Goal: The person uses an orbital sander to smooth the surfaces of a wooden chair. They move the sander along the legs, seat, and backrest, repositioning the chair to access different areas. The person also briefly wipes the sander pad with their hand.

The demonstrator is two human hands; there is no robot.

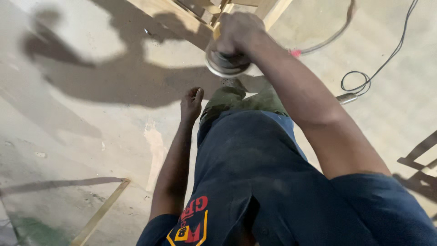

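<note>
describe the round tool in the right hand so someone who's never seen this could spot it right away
Start at the pale wooden frame at the top of the view. Just below it the right hand grips a round power sander from above. Its grey disc body with a pale rim is the only round thing there, unlike the straight slats around it.

bare dusty concrete floor (pixel 114 118) | thin pale wooden strip (pixel 101 212) flat, below-left of left hand (pixel 191 104) | black coiled cable (pixel 364 82) with metal plug, right of right hand (pixel 236 32)
</note>
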